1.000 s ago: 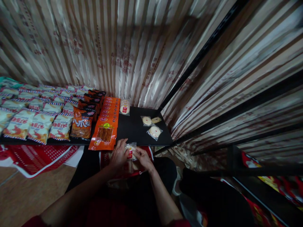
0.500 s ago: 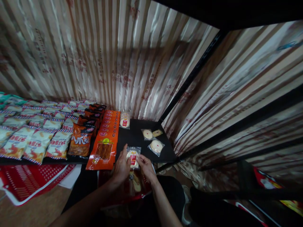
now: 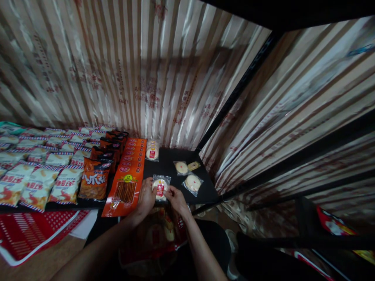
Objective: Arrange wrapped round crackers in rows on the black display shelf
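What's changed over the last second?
The left hand and right hand, both holding the white packet throughout, have moved it forward, from mostly short of the black shelf to over its front part. The orange packets and other round packets stayed put.

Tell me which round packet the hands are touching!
The red-labelled packet at the front of the shelf, between the left hand and right hand. The other round packets lie farther back or rightward, untouched.
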Available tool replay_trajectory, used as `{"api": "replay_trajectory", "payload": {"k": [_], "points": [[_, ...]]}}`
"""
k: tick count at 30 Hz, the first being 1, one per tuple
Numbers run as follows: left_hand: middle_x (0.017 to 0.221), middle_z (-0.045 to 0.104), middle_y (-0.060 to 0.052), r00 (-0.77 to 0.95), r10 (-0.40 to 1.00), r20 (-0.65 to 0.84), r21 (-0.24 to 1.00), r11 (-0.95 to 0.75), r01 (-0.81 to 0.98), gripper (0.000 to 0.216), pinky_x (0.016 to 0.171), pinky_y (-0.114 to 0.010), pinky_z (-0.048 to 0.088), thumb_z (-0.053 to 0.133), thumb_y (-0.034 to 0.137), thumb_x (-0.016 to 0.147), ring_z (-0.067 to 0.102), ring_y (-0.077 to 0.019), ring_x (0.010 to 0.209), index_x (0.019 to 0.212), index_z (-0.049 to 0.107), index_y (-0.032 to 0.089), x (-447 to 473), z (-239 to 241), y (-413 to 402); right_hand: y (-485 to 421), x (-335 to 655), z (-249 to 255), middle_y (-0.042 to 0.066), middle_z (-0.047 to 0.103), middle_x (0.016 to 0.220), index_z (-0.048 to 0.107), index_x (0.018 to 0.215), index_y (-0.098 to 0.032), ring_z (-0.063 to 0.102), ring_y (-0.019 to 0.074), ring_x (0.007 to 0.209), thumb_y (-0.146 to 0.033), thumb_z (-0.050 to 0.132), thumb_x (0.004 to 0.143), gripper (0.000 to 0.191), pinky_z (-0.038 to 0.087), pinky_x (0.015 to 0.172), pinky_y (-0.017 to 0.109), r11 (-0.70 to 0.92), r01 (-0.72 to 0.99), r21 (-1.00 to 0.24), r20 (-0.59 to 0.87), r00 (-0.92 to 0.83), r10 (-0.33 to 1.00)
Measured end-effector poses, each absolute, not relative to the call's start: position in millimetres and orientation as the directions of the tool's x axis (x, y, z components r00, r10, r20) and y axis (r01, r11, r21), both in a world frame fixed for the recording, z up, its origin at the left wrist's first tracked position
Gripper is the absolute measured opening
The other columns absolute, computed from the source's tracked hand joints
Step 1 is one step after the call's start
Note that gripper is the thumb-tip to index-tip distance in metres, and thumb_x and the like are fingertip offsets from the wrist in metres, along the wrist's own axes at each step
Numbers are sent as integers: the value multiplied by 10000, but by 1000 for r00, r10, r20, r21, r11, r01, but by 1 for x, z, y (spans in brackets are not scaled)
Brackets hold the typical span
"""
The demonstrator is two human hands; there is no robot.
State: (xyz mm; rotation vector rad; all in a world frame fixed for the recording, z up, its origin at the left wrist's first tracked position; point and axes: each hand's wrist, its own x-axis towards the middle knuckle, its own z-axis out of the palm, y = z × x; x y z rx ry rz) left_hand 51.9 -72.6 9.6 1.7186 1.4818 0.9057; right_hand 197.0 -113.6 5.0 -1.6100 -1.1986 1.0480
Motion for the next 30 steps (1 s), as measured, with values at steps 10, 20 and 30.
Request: {"api": "replay_trajectory", "payload": {"k": [10, 20, 30], "points": [[1119, 605, -163, 87, 996, 12, 729, -69, 681, 459, 904, -370, 466, 462, 131, 801, 593, -237, 1031, 1255, 467, 66, 57, 18, -62, -91, 196, 5, -11, 560, 646, 622, 753, -177, 487, 125, 601, -309, 558, 710, 152, 373, 581, 225, -206, 491, -846, -69, 282, 957], [1201, 570, -158, 86, 992, 92, 808, -125, 576, 474, 1004, -415, 417, 471, 116, 736, 531, -257, 1146, 1208, 515, 104, 66, -6, -50, -67, 197, 0, -8, 571, 645, 607, 721, -195, 500, 130, 592, -303, 549, 735, 123, 378, 575, 228, -200, 560, -804, -25, 305, 952], [1270, 503, -156, 81, 984, 157, 791, -174, 586, 509, 1073, -454, 346, 461, 67, 708, 424, -282, 1253, 1212, 518, 103, 73, -18, -45, -41, 197, -4, -21, 571, 640, 641, 769, -191, 504, 122, 596, -308, 563, 736, 145, 383, 591, 220, -198, 539, -819, -40, 291, 956]]}}
